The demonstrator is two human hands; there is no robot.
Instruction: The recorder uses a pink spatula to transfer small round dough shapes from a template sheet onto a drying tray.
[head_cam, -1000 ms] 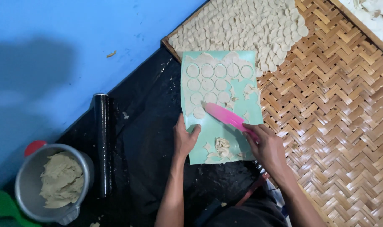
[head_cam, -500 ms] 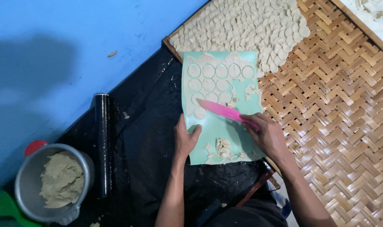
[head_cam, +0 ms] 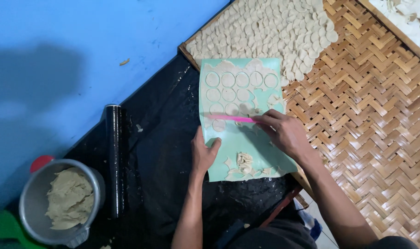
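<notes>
One pale green plastic mat (head_cam: 247,138) is pinned flat by the left hand (head_cam: 204,154), fingers spread; one pink flat scraper (head_cam: 233,118) is pinched by the right hand (head_cam: 284,131) across about a dozen cut dough circles (head_cam: 227,80).

Bare hands and forearms, dark clothing

Both the left hand (head_cam: 203,154) and right hand (head_cam: 286,133) were ungloved, without rings; forearms were sleeveless to the frame's bottom edge, where dark grey clothing showed below them.

Bright, even light — sharp throughout, with a soft shadow on the blue floor (head_cam: 44,74) at left.
</notes>
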